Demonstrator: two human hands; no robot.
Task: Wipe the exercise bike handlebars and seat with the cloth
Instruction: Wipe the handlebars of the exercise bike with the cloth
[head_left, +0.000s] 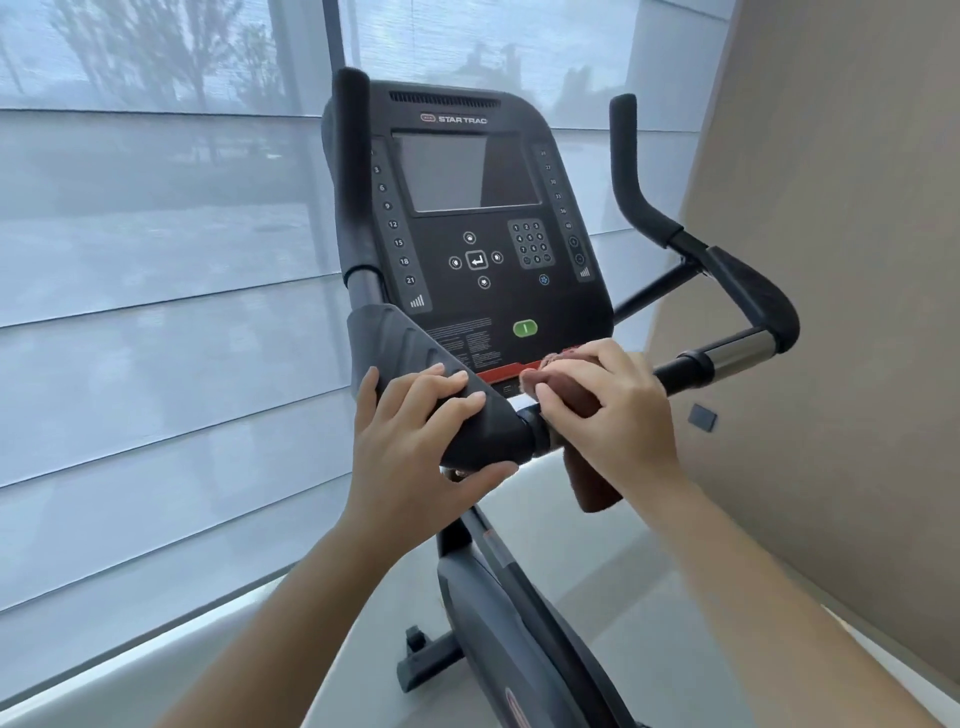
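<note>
The exercise bike's black handlebars (748, 291) curve around a dark console (467, 208) in the middle of the view. My left hand (415, 436) grips the padded left elbow of the bar (400, 343), fingers curled over the top and thumb underneath. Just to its right, my right hand (613, 410) holds a brown cloth (592, 483) wrapped around the centre bar below the console. A tail of the cloth hangs down under the bar. The seat is out of view.
A large window with translucent blinds (156, 312) fills the left and back. A beige wall (831, 260) stands close on the right. The bike's frame and front foot (431, 660) reach down to a pale floor.
</note>
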